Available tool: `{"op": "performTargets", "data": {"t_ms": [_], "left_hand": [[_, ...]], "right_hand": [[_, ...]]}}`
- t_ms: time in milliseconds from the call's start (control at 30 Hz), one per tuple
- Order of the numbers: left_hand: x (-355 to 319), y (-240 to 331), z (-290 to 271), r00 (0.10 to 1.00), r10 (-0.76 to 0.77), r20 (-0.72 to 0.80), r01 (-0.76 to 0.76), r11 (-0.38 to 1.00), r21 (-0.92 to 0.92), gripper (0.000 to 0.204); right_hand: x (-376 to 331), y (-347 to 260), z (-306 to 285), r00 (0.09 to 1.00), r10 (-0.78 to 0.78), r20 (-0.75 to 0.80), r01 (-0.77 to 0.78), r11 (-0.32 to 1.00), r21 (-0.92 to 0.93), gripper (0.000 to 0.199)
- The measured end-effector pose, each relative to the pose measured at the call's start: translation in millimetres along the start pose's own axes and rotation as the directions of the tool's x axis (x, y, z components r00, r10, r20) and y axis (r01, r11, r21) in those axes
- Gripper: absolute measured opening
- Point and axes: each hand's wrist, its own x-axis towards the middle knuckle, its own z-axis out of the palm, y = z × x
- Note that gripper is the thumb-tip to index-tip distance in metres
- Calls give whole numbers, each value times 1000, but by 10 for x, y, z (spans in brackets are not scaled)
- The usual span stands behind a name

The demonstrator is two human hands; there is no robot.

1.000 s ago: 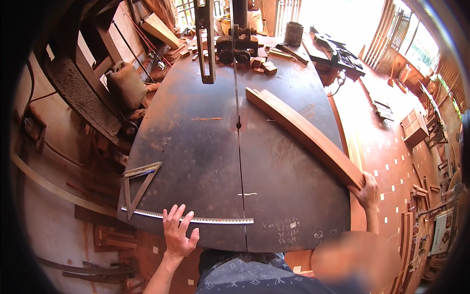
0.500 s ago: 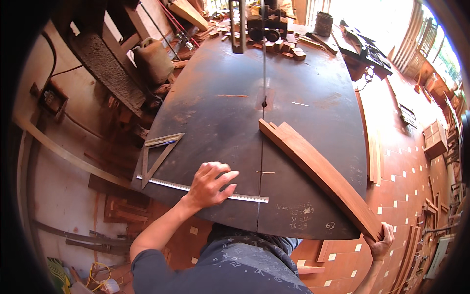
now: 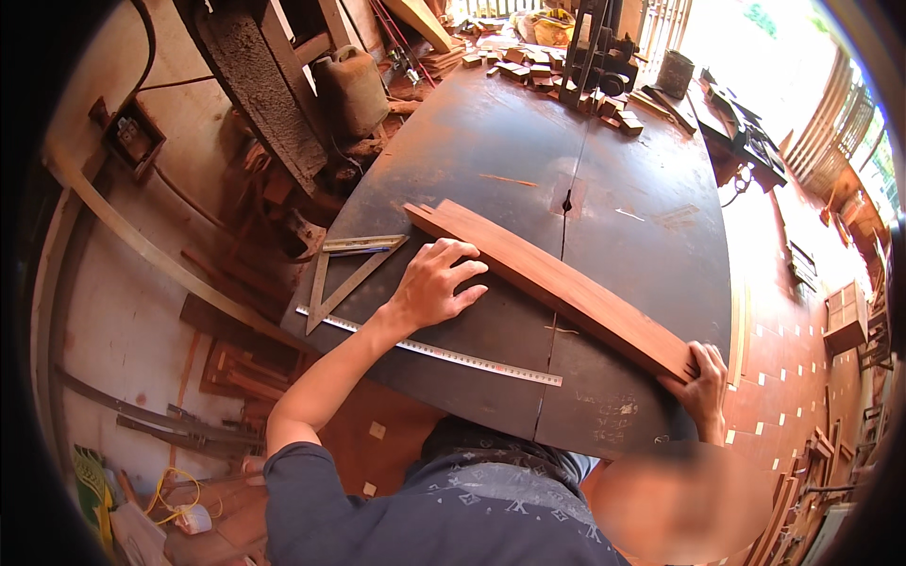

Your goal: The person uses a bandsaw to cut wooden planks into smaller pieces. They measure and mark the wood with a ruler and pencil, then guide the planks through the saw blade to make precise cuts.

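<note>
A long reddish-brown wooden board (image 3: 566,283), stepped at its left end, lies slantwise across a dark metal worktable (image 3: 453,141). My right hand (image 3: 700,377) is closed around the board's near right end. Beside the board's left part is my left hand (image 3: 439,283), with fingers apart and nothing in them; whether a fingertip touches the wood I cannot tell. A steel ruler (image 3: 472,361) lies along the table's near side, partly behind my left forearm. To its left rests a triangular square (image 3: 359,275), with a blue pen (image 3: 354,251) along its top bar.
Small wood offcuts (image 3: 528,68) are heaped at the table's far end around a dark upright machine part (image 3: 583,57). A narrow slot (image 3: 564,245) runs down the tabletop. At far left stand a dusty jerrycan (image 3: 351,92) and a slanted beam (image 3: 255,104). Tiled floor (image 3: 769,377) lies to the right.
The board has shifted left over the table and turned more crosswise, with my right hand moving along on its end. My left hand has lifted away from the ruler toward the board.
</note>
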Motion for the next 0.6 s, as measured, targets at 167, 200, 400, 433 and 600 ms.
{"op": "performTargets", "data": {"t_ms": [167, 200, 400, 433, 600], "left_hand": [[287, -114, 7, 991, 102, 81, -101, 995, -13, 56], [413, -139, 33, 988, 111, 107, -107, 993, -43, 61], [897, -384, 447, 962, 185, 202, -181, 983, -39, 80], [929, -447, 497, 954, 137, 269, -128, 991, -50, 80], [962, -665, 561, 944, 169, 285, -158, 986, -59, 76]], "right_hand": [[600, -396, 452, 997, -82, 11, 81, 996, 22, 69], [727, -435, 553, 994, -105, 0, 105, 994, 6, 69], [1254, -720, 998, 1000, -24, -6, 24, 995, 99, 83], [1267, -760, 1048, 999, -18, -32, 22, 991, 130, 86], [926, -883, 1076, 913, 266, -309, -285, 958, -16, 82]]}}
